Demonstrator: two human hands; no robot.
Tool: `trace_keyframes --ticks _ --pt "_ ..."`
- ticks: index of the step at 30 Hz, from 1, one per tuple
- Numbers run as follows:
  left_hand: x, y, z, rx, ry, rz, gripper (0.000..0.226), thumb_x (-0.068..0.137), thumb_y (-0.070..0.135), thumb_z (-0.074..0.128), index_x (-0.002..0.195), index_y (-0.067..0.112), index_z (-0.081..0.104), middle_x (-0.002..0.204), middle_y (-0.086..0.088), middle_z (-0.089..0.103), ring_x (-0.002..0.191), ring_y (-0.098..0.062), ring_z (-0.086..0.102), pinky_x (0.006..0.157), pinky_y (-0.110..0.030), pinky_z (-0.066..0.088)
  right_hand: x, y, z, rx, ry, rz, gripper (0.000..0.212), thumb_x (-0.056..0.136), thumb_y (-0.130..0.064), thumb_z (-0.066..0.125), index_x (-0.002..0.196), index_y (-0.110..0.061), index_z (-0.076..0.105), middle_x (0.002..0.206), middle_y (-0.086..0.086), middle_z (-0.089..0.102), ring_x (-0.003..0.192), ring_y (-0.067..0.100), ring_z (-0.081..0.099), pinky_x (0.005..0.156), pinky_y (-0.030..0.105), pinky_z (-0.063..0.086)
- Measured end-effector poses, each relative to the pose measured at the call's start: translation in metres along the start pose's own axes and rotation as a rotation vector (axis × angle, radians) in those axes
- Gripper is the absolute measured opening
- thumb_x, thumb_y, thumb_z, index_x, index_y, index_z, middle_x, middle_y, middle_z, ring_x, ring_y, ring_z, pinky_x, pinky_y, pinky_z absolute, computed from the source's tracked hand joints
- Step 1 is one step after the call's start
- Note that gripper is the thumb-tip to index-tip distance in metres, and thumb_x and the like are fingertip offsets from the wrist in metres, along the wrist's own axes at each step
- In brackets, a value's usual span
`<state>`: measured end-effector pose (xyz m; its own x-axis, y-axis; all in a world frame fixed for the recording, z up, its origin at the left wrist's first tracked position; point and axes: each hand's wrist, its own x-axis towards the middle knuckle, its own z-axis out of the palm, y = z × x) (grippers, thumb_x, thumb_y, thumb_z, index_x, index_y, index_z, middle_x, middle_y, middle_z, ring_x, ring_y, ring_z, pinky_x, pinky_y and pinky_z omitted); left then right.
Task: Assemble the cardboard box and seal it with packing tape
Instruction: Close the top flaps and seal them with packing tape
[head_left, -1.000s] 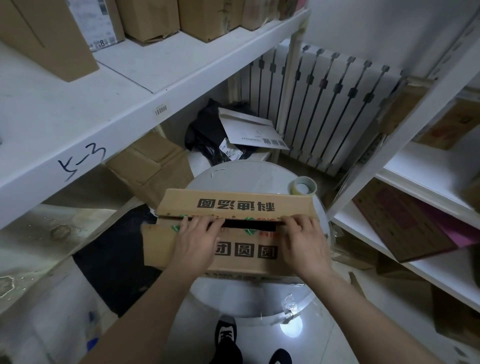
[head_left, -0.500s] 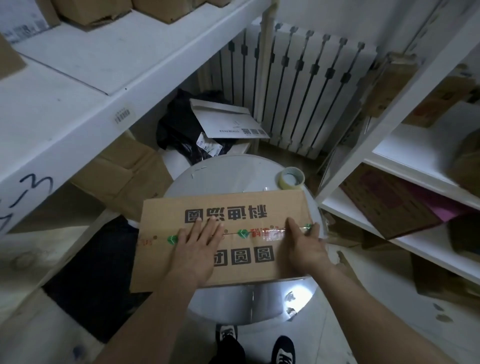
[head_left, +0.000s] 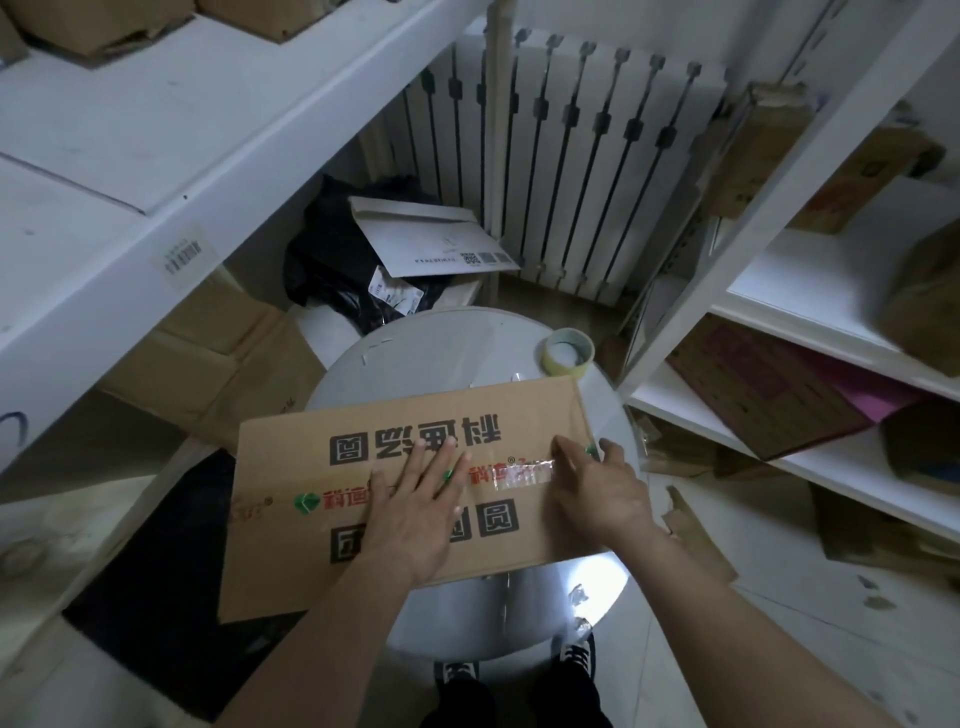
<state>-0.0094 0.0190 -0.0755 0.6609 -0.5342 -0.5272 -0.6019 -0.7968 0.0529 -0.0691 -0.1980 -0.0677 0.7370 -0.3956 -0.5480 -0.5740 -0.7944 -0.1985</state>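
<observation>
A brown cardboard box (head_left: 291, 467) with black and red printed characters lies on a round white table (head_left: 441, 353), its two top flaps closed along a centre seam. My left hand (head_left: 415, 514) lies flat on the seam with straight fingers. My right hand (head_left: 597, 483) presses on the seam near the box's right end, fingers on a short strip of clear tape (head_left: 524, 475). A roll of packing tape (head_left: 566, 351) sits on the table just beyond the box's far right corner.
White shelving (head_left: 130, 171) holding cardboard boxes runs along the left, and another shelf unit (head_left: 810, 291) stands at the right. A white radiator (head_left: 571, 156) is behind the table. A black bag with a white envelope (head_left: 431, 244) lies at the back. Cardboard scraps (head_left: 696, 530) litter the floor.
The box flaps, open a gap one second ago, are now pressed closed. Both hands slid along the seam, the right hand now at the taped right end. The view tilted down.
</observation>
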Motion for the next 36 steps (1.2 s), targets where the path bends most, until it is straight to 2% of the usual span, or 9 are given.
trace_keyframes --ticks 6,9,11,15,21,27,31,34,36 --pt "0.009 0.014 -0.005 -0.019 0.036 -0.026 0.06 0.103 0.046 0.012 0.146 0.031 -0.027 0.152 0.007 -0.036 0.144 -0.024 -0.028 0.115 -0.06 0.004 0.007 0.009 -0.015 0.044 0.083 -0.071 0.043 0.095 -0.037 0.043 0.138 -0.037 0.044 0.146 0.011 0.033 0.125 0.033 0.044 0.106 0.042 0.039" --pt "0.02 0.024 -0.013 -0.104 0.107 -0.04 0.058 0.103 0.043 0.012 0.151 0.028 -0.018 0.155 0.009 -0.028 0.147 -0.021 -0.021 0.118 -0.053 0.001 0.023 0.014 -0.03 0.17 0.151 -0.123 0.034 0.094 -0.029 0.047 0.125 -0.03 0.061 0.139 0.01 0.043 0.123 0.031 0.049 0.105 0.033 0.038" --pt "0.031 0.03 -0.018 -0.117 0.121 -0.036 0.058 0.098 0.049 0.001 0.15 0.03 -0.018 0.156 0.009 -0.027 0.147 -0.02 -0.021 0.119 -0.052 -0.003 0.038 0.015 -0.039 0.236 0.19 -0.136 0.03 0.093 -0.021 0.048 0.113 -0.023 0.069 0.128 0.009 0.052 0.115 0.027 0.054 0.099 0.029 0.04" --pt "0.063 0.035 -0.028 -0.121 0.149 -0.028 0.069 0.086 0.058 -0.01 0.149 0.034 -0.019 0.155 0.009 -0.031 0.144 -0.021 -0.028 0.118 -0.054 -0.007 0.08 0.013 -0.058 0.265 0.285 -0.117 0.026 0.095 -0.017 0.045 0.108 -0.012 0.066 0.112 0.013 0.061 0.103 0.031 0.059 0.087 0.037 0.048" --pt "0.101 0.04 -0.02 -0.156 0.246 -0.052 0.068 0.089 0.06 -0.006 0.151 0.034 -0.017 0.158 0.01 -0.028 0.143 -0.017 -0.032 0.118 -0.049 -0.011 0.169 0.021 -0.062 0.485 0.201 -0.057 0.038 0.093 0.001 0.047 0.123 -0.015 0.063 0.127 0.005 0.062 0.116 0.029 0.059 0.101 0.037 0.047" --pt "0.108 0.039 0.002 -0.114 0.429 -0.044 0.064 0.098 0.056 0.014 0.156 0.028 0.012 0.164 0.004 0.001 0.15 -0.022 -0.008 0.118 -0.048 -0.006 0.241 0.029 -0.032 -0.002 -0.015 -0.163 0.052 0.092 -0.004 0.053 0.142 -0.018 0.046 0.144 0.017 0.047 0.127 0.037 0.048 0.103 0.037 0.04" --pt "0.108 0.038 0.004 -0.123 0.46 -0.039 0.064 0.099 0.056 0.011 0.155 0.027 0.016 0.164 0.004 0.004 0.15 -0.022 -0.005 0.118 -0.05 -0.002 0.261 0.032 -0.012 -0.039 -0.005 -0.164 0.042 0.094 -0.004 0.048 0.134 -0.017 0.055 0.133 0.021 0.056 0.119 0.038 0.054 0.098 0.035 0.044" --pt "0.107 0.036 0.003 -0.141 0.428 -0.036 0.064 0.099 0.057 0.011 0.155 0.027 0.017 0.164 0.004 0.005 0.151 -0.021 -0.005 0.118 -0.05 -0.001 0.252 0.03 -0.018 0.161 0.13 -0.205 0.03 0.091 -0.008 0.059 0.12 -0.013 0.066 0.122 0.019 0.064 0.115 0.036 0.057 0.097 0.031 0.043" --pt "0.104 0.036 0.001 -0.181 0.379 -0.043 0.065 0.098 0.059 0.009 0.155 0.03 0.014 0.164 0.007 0.001 0.15 -0.018 -0.009 0.119 -0.051 -0.001 0.237 0.026 -0.035 0.289 0.192 -0.267 0.02 0.089 -0.01 0.063 0.107 -0.011 0.071 0.108 0.015 0.069 0.107 0.033 0.061 0.084 0.028 0.043"
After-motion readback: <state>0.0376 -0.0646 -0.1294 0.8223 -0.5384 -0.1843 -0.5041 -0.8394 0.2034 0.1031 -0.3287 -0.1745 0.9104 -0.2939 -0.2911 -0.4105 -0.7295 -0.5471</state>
